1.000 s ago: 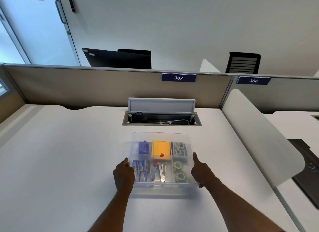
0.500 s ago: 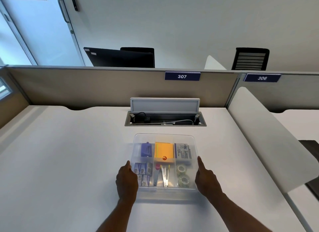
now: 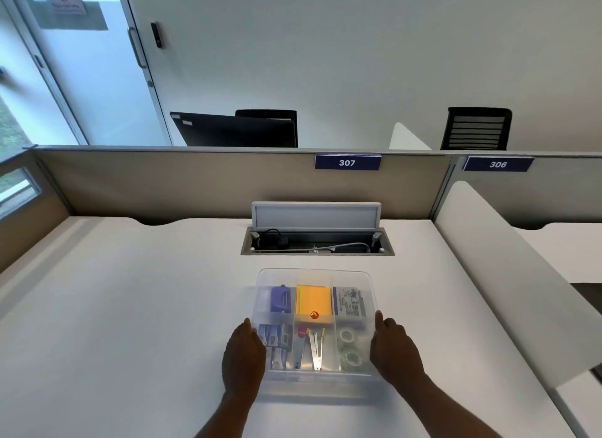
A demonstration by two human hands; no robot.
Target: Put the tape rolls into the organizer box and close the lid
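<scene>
A clear plastic organizer box (image 3: 314,272) sits on the white desk in front of me, with its translucent lid lying flat over it. Two tape rolls (image 3: 349,348) show through the lid in the front right compartment, one behind the other. Other compartments hold an orange pad, a purple item, a printed box and metal clips. My left hand (image 3: 242,356) rests against the box's left side, fingers curled over the lid edge. My right hand (image 3: 395,353) presses the right side, thumb pointing up.
Behind the box, an open cable hatch (image 3: 317,242) with its flap raised is set into the desk (image 3: 130,307). A beige partition (image 3: 211,183) closes the far edge. A white curved divider panel (image 3: 508,291) stands along the right.
Both hands stay on the sides of the box, which has barely moved. My view has shifted a little to the left and up.
</scene>
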